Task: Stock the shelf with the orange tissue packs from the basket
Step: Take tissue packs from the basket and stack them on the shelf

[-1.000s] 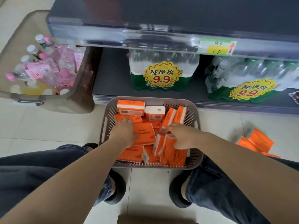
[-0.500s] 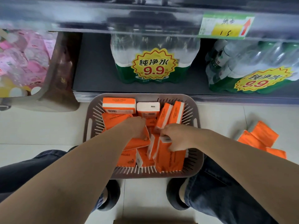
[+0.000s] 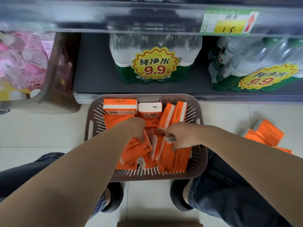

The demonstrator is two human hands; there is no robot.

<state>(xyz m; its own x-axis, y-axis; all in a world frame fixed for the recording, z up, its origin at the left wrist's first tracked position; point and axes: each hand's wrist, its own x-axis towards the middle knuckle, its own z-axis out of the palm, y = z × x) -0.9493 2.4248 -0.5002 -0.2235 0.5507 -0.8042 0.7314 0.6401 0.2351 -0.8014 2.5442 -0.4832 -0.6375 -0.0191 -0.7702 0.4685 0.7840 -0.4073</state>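
The basket (image 3: 91, 117) stands on the floor (image 3: 41, 131), just in front of the bottom shelf (image 3: 95, 71). It holds the orange packs (image 3: 120, 104), some flat, some on edge. The left hand (image 3: 136, 128) has its fingers curled round the top edge of a tilted pack (image 3: 134, 150). The right hand (image 3: 182, 136) has its fingers pinching the white end of an upright pack (image 3: 176, 159). On the shelf stand water packs (image 3: 155, 63). On the floor, right of the basket, lie loose packs (image 3: 266, 134).
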